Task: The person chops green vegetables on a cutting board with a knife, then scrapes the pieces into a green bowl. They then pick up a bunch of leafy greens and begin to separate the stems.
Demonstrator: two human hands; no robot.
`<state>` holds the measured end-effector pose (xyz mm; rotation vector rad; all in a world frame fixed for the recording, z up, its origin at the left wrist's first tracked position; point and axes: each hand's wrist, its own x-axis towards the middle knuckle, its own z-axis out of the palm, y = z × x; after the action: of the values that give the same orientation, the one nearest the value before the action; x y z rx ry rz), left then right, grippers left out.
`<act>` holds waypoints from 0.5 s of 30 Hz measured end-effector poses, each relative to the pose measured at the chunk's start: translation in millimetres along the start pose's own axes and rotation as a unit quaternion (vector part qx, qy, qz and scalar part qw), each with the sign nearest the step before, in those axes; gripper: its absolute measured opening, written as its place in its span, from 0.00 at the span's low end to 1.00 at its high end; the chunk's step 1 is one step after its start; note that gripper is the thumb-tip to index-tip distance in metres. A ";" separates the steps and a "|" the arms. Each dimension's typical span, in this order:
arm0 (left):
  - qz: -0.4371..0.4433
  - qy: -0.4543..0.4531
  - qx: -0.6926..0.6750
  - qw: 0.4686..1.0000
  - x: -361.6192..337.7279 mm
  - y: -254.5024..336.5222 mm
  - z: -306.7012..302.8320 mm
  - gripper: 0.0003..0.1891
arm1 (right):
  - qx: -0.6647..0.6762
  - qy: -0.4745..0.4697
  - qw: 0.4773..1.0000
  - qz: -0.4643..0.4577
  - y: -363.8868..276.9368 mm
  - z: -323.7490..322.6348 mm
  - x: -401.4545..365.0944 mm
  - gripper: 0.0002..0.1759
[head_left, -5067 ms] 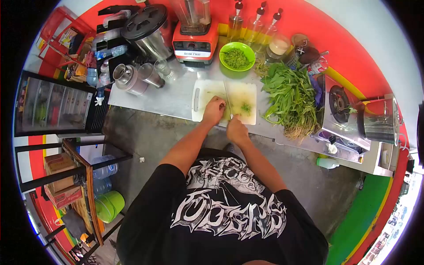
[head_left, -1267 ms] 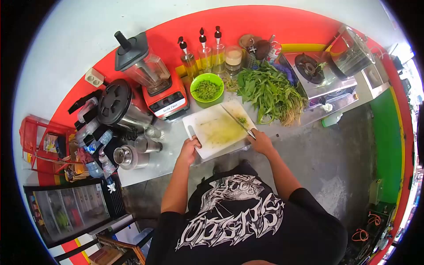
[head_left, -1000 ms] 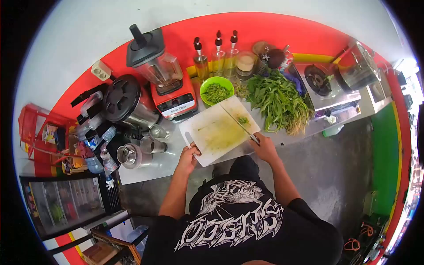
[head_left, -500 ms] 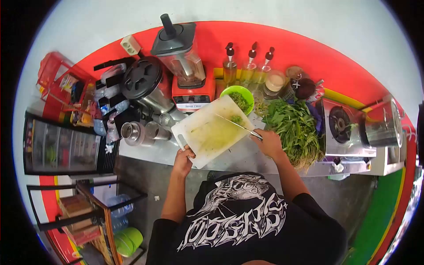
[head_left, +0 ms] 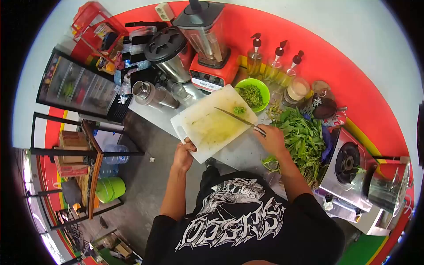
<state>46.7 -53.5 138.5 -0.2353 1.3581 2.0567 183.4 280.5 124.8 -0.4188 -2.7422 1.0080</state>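
Note:
My left hand (head_left: 184,153) grips the near left corner of a white cutting board (head_left: 198,121), its fingers wrapped round the edge. Green stains mark the board's surface. In my right hand (head_left: 270,138) is a knife (head_left: 234,116), its blade lying over the board and pointing left. A small heap of chopped greens (head_left: 239,109) sits on the board just beyond the blade. Against the board's far right edge stands a bright green bowl (head_left: 263,90) with more chopped greens in it. Leafy green stems (head_left: 300,137) are piled to the right of my right hand.
A red blender (head_left: 212,73) and a lidded steel container (head_left: 174,64) stand behind the board. Steel cups (head_left: 145,92) are at the left. Pump bottles (head_left: 274,64) line the back wall. A gas stove (head_left: 346,163) with a pot (head_left: 388,185) is on the right.
The view has turned, so the counter slopes down to the right and more floor shows at left. Both hands keep their holds, and the chopped heap on the board looks much the same.

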 end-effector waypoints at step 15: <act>0.035 0.047 0.019 0.998 -19.8 -27.4 24.5 0.12 | 0.040 0.003 0.999 -0.013 37.3 -13.2 28.8 0.18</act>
<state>83.4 -33.7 138.3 -0.2747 1.4808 2.0981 167.2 325.0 112.5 -0.3718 -2.6849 1.1033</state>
